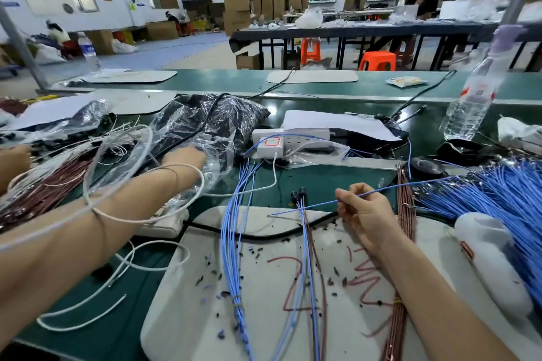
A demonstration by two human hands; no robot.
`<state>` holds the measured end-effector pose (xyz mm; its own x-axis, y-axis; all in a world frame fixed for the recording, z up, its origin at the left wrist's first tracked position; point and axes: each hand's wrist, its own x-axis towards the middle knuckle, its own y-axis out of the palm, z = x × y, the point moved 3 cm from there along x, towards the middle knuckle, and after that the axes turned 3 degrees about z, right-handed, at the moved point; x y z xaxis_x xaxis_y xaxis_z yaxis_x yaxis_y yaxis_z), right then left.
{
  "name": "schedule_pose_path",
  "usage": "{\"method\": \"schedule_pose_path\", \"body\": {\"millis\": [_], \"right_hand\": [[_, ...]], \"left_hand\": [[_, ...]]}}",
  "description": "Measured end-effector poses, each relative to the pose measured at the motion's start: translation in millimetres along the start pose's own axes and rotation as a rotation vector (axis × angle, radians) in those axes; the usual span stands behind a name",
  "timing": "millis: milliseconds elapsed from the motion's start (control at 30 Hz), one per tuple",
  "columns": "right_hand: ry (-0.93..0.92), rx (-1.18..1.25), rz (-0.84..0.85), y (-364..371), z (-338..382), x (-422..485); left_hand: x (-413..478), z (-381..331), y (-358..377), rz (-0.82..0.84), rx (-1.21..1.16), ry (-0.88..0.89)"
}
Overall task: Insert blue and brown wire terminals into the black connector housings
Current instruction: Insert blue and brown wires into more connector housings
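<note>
Hands worked apart. The left hand [184, 158] lay far-left inside the clear bag [217, 117] of black connector housings [249, 111] on the counter [337, 179]. Its fingers were hidden under the plastic, so its grip could not be told. The right hand [363, 211], forearm stretched over the white pad [264, 287], pinched one blue wire [410, 183] between thumb and fingers. That wire ran from the blue bundle [504, 184] at the right to a free tip near centre. Doing this well probably meant taking a single housing, gripping the wire closer to its tip, and pushing straight in.
</note>
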<state>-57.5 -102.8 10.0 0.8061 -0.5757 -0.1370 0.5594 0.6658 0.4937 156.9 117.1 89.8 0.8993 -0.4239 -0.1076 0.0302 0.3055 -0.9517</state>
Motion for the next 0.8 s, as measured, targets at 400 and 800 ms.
{"method": "schedule_pose_path", "body": {"millis": [400,800], "right_hand": [[-0.201,-0.116,0.0,17,44,-15],[-0.644,-0.665,-0.323,-22,22,-35]], "left_hand": [[-68,-140,-14,-0.293,-1.296,0.472],[-57,-163,35,-0.185,-1.711,0.557]]}}
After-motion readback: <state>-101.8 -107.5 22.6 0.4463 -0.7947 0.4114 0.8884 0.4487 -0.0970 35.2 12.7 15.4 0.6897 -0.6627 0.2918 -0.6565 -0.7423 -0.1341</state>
